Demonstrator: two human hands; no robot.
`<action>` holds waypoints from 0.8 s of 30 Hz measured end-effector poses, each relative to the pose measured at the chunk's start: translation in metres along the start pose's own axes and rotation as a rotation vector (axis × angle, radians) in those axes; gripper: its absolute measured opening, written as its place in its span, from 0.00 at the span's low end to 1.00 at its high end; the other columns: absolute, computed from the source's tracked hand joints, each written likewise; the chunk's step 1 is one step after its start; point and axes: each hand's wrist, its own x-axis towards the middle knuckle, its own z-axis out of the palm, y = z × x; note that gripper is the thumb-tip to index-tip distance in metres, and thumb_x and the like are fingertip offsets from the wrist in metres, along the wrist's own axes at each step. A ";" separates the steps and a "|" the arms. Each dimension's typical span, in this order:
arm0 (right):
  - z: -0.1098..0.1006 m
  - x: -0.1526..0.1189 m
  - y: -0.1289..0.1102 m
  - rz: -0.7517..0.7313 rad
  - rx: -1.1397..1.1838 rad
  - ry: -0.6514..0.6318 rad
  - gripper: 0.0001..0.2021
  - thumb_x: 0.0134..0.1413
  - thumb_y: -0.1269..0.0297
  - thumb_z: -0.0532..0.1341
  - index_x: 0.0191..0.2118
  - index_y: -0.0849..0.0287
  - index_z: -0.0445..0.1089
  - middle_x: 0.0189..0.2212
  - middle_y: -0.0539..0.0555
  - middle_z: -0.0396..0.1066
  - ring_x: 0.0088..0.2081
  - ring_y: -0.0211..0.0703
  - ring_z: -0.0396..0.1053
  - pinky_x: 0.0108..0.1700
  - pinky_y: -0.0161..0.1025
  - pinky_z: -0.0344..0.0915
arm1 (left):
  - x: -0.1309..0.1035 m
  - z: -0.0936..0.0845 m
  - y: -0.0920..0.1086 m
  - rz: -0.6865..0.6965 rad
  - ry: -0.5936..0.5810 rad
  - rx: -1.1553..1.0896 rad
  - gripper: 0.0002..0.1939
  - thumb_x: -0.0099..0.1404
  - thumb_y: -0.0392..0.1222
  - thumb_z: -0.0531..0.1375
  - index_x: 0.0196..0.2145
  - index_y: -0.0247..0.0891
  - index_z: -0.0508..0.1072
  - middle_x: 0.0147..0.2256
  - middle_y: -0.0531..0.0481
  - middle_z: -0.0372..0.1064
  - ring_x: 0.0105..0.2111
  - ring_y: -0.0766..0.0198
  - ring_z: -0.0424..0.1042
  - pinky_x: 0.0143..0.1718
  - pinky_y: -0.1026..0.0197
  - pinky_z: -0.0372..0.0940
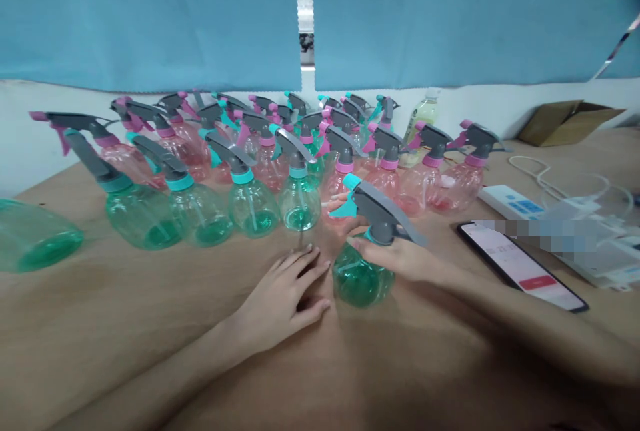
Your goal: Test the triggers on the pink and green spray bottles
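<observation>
A green spray bottle (361, 279) with a grey and turquoise trigger head stands in front of me, slightly tilted. My right hand (383, 251) is wrapped round its neck, just below the trigger head. To the left of that bottle, my left hand (285, 291) lies on the wooden table (165, 324) with its fingers spread, holding nothing. Beyond the left hand, a front row of green spray bottles (254, 207) stands upright. Pink spray bottles (460, 181) stand behind and to the right of them, several deep.
A green bottle body (37, 237) is cut off at the left edge. On the right are a phone (525, 264), a white power strip (510, 201) with cables, and an open cardboard box (555, 124). A pale labelled bottle (425, 114) stands at the back, before a blue curtain (150, 17).
</observation>
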 end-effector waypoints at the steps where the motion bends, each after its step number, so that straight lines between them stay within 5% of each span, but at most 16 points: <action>1: 0.000 0.000 0.000 0.000 -0.005 0.001 0.04 0.46 0.68 0.55 0.29 0.54 0.66 0.31 0.50 0.67 0.32 0.39 0.68 0.35 0.37 0.69 | 0.000 0.000 0.000 0.001 0.002 -0.002 0.28 0.67 0.54 0.52 0.60 0.38 0.57 0.61 0.43 0.52 0.61 0.53 0.49 0.58 0.48 0.49; 24: -0.004 0.004 -0.017 0.037 -0.050 0.050 0.11 0.40 0.71 0.53 0.35 0.53 0.60 0.34 0.49 0.68 0.29 0.37 0.67 0.31 0.35 0.69 | 0.000 -0.001 -0.001 0.004 0.011 -0.002 0.27 0.67 0.52 0.52 0.59 0.37 0.59 0.60 0.42 0.53 0.60 0.53 0.49 0.58 0.48 0.50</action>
